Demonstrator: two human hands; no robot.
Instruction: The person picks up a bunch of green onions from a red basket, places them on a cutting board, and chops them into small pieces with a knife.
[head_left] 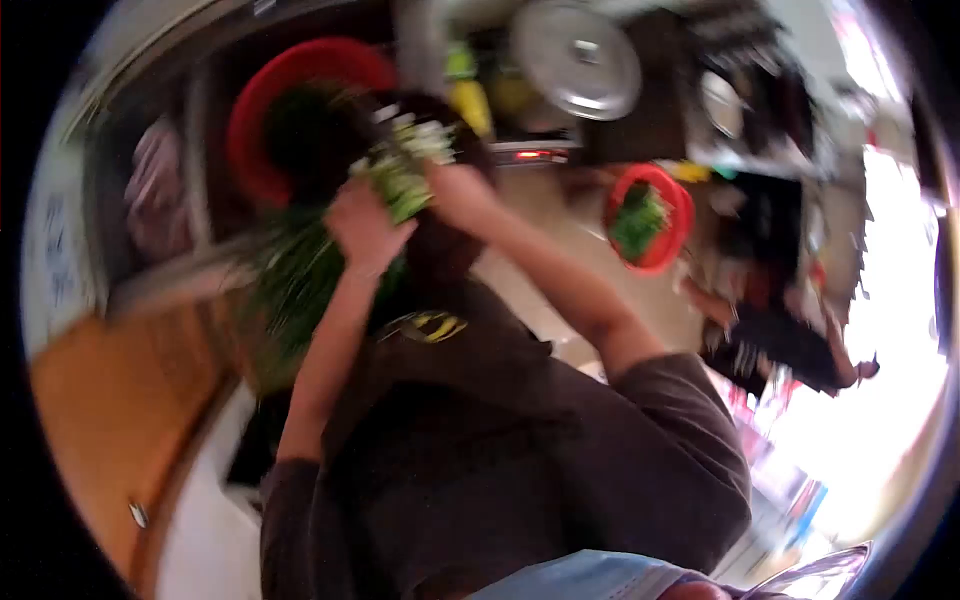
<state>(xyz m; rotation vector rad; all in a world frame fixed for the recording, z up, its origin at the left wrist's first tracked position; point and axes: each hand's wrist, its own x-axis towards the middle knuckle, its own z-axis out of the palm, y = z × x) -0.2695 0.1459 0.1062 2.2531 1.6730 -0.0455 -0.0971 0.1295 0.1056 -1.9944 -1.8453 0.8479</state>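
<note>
Beside a bright red basin [244, 130], stalks [400, 185] show pale green and white, with deep green long leaves [300, 275]. Below the basin, a dark brown shirt [470, 420] bears a yellow-and-black emblem [430, 326]; right of the basin, a lid [565, 65] gleams silver-grey.

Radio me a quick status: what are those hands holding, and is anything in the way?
Left hand and right hand both on leafy greens. Red basin close by. No obstruction seen, view blurred.

The greens [400, 185] are blurred; lettering [515, 443] on the shirt [450, 510] is unreadable; the bottom edge cuts off the mask [590, 577].
</note>
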